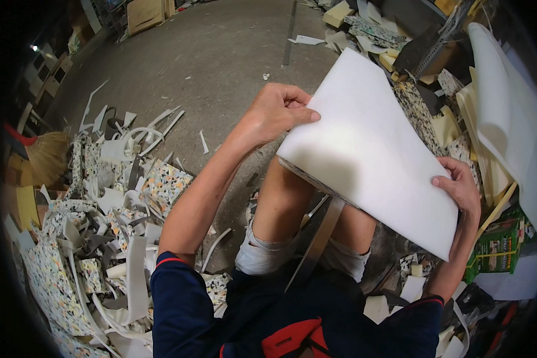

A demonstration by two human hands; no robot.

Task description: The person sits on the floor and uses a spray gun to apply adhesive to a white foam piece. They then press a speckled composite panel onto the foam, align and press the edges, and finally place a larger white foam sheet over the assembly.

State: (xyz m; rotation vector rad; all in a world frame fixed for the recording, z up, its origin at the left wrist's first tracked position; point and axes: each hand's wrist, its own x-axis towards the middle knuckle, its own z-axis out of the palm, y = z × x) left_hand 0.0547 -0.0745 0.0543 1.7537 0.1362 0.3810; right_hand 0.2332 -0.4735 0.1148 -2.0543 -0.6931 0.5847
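Note:
A thick white foam sheet (370,131), cut to an angular shape, is held up over my knees. Along its near left edge a speckled layer shows underneath. My left hand (280,110) pinches the upper left edge, thumb on top and fingers partly hidden below. At the right edge, my right hand (460,188) grips the sheet with its thumb over the top face. Below the sheet, a long flat metal strip (319,238) slants between my legs toward my lap; its far end is hidden by the foam.
Speckled and white foam offcuts (101,238) are heaped on the left, beside a straw broom (48,156). Large white sheets (507,101) lean at the right, above a green package (496,247). More foam scraps (370,30) lie at the far right on the concrete floor (221,59).

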